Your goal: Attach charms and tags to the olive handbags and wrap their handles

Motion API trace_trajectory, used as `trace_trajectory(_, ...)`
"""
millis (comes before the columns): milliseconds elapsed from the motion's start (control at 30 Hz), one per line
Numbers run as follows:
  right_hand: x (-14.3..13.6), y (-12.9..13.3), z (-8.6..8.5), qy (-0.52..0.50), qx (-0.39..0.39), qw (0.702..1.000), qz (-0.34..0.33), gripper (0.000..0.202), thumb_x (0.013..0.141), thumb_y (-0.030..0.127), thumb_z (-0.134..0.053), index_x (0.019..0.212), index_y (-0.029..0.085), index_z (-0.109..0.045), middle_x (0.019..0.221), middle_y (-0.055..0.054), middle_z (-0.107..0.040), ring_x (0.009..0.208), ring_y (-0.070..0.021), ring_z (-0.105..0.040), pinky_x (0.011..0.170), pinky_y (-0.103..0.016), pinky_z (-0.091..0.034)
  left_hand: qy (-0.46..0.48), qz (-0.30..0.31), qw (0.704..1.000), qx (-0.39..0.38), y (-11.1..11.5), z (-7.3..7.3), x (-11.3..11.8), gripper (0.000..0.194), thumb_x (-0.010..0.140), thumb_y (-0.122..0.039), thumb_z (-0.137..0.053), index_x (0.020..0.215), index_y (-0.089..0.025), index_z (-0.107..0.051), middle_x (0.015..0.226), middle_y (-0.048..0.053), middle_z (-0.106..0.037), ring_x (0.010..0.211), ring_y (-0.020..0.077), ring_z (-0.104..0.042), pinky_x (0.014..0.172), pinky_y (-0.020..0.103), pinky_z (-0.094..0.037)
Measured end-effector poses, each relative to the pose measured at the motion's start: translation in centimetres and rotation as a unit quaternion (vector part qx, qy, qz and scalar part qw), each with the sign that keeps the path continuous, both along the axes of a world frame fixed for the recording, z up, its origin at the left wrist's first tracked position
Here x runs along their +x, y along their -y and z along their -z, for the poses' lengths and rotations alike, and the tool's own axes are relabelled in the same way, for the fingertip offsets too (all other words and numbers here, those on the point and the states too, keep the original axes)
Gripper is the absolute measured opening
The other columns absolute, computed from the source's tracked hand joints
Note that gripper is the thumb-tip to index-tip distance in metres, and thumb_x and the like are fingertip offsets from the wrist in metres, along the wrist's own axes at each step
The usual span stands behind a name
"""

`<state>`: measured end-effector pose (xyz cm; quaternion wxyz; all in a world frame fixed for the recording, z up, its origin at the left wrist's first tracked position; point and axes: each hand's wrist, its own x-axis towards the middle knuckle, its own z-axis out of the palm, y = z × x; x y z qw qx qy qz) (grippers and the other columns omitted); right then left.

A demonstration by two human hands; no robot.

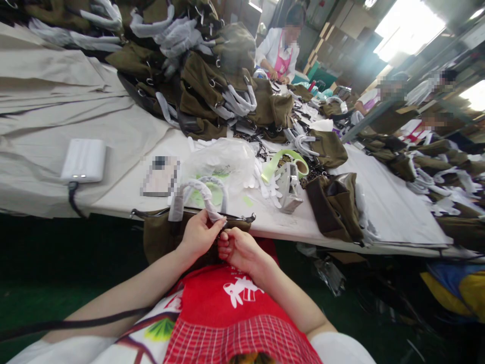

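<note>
A brown handbag (161, 235) leans against the table's front edge, its zipped top facing up and two handles wrapped in white film rising from it. My left hand (200, 232) is closed around the lower end of the near wrapped handle (200, 191), thumb pressed along it. Right beside it, my right hand (237, 247) has its fingers curled together in a pinch at the bag's front, close to the handle's base. Whatever lies between those right fingers is hidden or too small to make out.
Behind the bag lie a clear plastic bag (227, 159), a green tape roll (302, 166), a metal tape dispenser (290, 189) and a phone (161, 176). A white power bank (84, 161) sits left. Another brown bag (337, 207) stands right; many bags are piled behind. A co-worker (280, 53) works across the table.
</note>
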<state>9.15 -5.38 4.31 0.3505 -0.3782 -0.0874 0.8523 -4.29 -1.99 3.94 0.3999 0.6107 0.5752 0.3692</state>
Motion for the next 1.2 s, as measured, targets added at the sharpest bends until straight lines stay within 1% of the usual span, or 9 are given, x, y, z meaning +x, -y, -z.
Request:
trace_trajectory(167,0.5,-0.1,-0.5,-0.033,-0.044,0.998,-0.017,0.017,0.081,0.018,-0.043,0.064,0.018,-0.044,0.058,0.005,-0.032,0.046,-0.008,-0.026,0.046,-0.018,-0.025,0.022,0.035,0.999,-0.003,-0.4,0.2,-0.4,0.025,0.077,-0.045,-0.063,0.078,-0.019,-0.062,0.07,0.003,-0.071,0.064,0.0198,-0.066,0.062,0.029,-0.049)
trace_trajectory(333,0.7,-0.1,-0.5,-0.044,-0.061,0.997,-0.008,0.014,0.078,0.016,-0.041,0.064,0.018,-0.042,0.057,0.004,-0.033,0.046,-0.0082,-0.027,0.047,-0.018,-0.026,-0.055,0.138,0.986,0.072,-0.5,-0.4,-1.0,0.019,0.081,-0.038,-0.059,0.073,-0.021,-0.065,0.075,0.004,-0.071,0.073,0.0211,-0.067,0.071,0.031,-0.049)
trace_trajectory(533,-0.4,0.6,0.2,-0.005,-0.004,0.995,0.097,0.014,0.073,0.017,-0.043,0.059,0.019,-0.04,0.055,0.003,-0.035,0.046,-0.0093,-0.029,0.047,-0.021,-0.023,-0.126,0.239,0.952,0.144,0.3,-1.3,-1.6,0.023,0.085,-0.03,-0.051,0.068,-0.022,-0.064,0.071,0.003,-0.066,0.068,0.0187,-0.062,0.067,0.03,-0.046)
trace_trajectory(600,-0.9,0.8,0.6,0.032,0.05,0.989,0.132,0.016,0.072,0.019,-0.045,0.057,0.019,-0.041,0.055,0.003,-0.038,0.047,-0.0092,-0.032,0.047,-0.022,-0.024,-0.096,0.227,0.96,0.131,0.4,-1.1,-1.7,0.022,0.085,-0.031,-0.051,0.072,-0.022,-0.066,0.076,0.004,-0.068,0.072,0.0185,-0.064,0.07,0.03,-0.048)
trace_trajectory(767,-0.7,0.8,1.4,0.155,0.177,0.961,0.148,0.028,0.078,0.036,-0.055,0.058,0.018,-0.052,0.054,0.002,-0.048,0.048,-0.009,-0.039,0.048,-0.023,-0.028,0.007,0.093,0.994,0.05,0.1,-0.1,-1.7,0.02,0.082,-0.038,-0.059,0.071,-0.022,-0.063,0.071,0.002,-0.069,0.069,0.0191,-0.065,0.07,0.03,-0.051)
trace_trajectory(900,1.1,-0.1,1.2,0.216,0.17,0.961,0.02,0.04,0.08,0.054,-0.06,0.071,0.015,-0.065,0.041,0.009,-0.035,0.037,-0.0056,-0.02,0.041,-0.024,-0.011,0.015,0.131,0.991,0.038,-0.5,-0.2,-1.9,0.02,0.082,-0.038,-0.059,0.071,-0.022,-0.065,0.069,0.002,-0.07,0.068,0.0193,-0.065,0.068,0.03,-0.051)
trace_trajectory(967,1.7,-0.4,0.9,0.209,0.159,0.965,0.0,0.041,0.074,0.056,-0.066,0.07,0.015,-0.064,0.04,0.011,-0.032,0.037,-0.0044,-0.016,0.042,-0.025,-0.007,-0.011,0.162,0.985,0.051,-0.6,-0.5,-1.9,0.022,0.083,-0.039,-0.057,0.072,-0.023,-0.067,0.07,0.002,-0.071,0.07,0.0204,-0.066,0.069,0.03,-0.051)
trace_trajectory(1100,1.0,-0.3,1.3,0.189,0.167,0.964,0.079,0.038,0.067,0.053,-0.073,0.068,0.016,-0.061,0.046,0.009,-0.038,0.04,-0.0043,-0.023,0.044,-0.025,-0.01,-0.021,0.126,0.99,0.063,-1.0,-0.6,-2.0,0.025,0.076,-0.048,-0.061,0.07,-0.025,-0.07,0.075,0.003,-0.075,0.075,0.0243,-0.069,0.074,0.032,-0.053)
trace_trajectory(1200,0.6,-0.6,2.1,0.205,0.187,0.954,0.114,0.038,0.069,0.055,-0.069,0.069,0.018,-0.063,0.047,0.008,-0.04,0.04,-0.006,-0.026,0.044,-0.025,-0.015,0.019,0.1,0.995,0.013,-1.7,0.3,-2.0,0.027,0.069,-0.055,-0.067,0.069,-0.028,-0.071,0.072,0.0,-0.075,0.073,0.025,-0.069,0.074,0.034,-0.055)
